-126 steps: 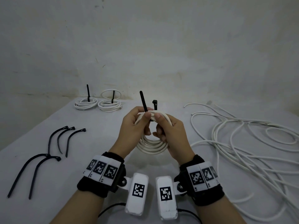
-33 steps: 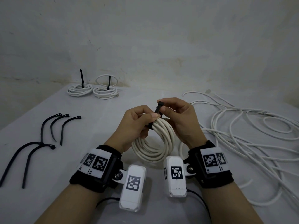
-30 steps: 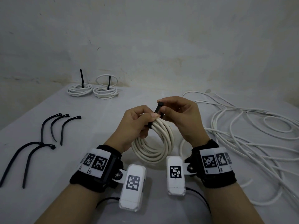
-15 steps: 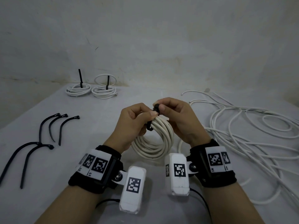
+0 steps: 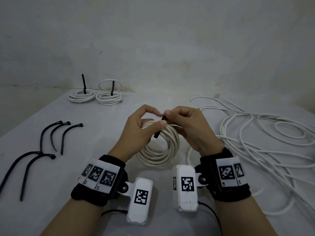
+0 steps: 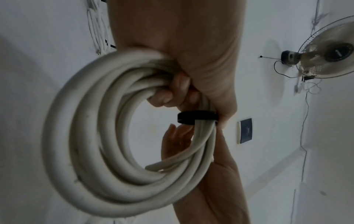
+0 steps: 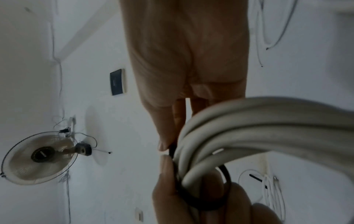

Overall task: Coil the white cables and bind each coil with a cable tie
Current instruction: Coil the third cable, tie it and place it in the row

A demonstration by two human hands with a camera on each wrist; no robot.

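Observation:
I hold a coil of white cable (image 5: pixel 159 151) upright above the table, between both hands. A black cable tie (image 5: pixel 164 118) wraps the top of the coil, and its tail points down towards me. My left hand (image 5: pixel 160 119) has fingers curled through the coil (image 6: pixel 91 136), its thumb lies on the strands by the tie, and its index finger is raised. My right hand (image 5: pixel 167 116) pinches the tie's head. In the left wrist view the tie's band (image 6: pixel 197 117) crosses the strands. In the right wrist view the tie (image 7: pixel 208 203) forms a loose loop round the coil (image 7: pixel 258 128).
Two bound coils (image 5: pixel 82 97) (image 5: pixel 109 99) lie at the back left, each with a black tie tail standing up. Several loose black ties (image 5: pixel 51 137) lie on the left. A tangle of loose white cable (image 5: pixel 259 143) covers the right of the table (image 5: pixel 95 137).
The tie's tail stood up above the coil 4.2 s ago; now it points down and the tie circles the coil. My left index finger has lifted in the last half second.

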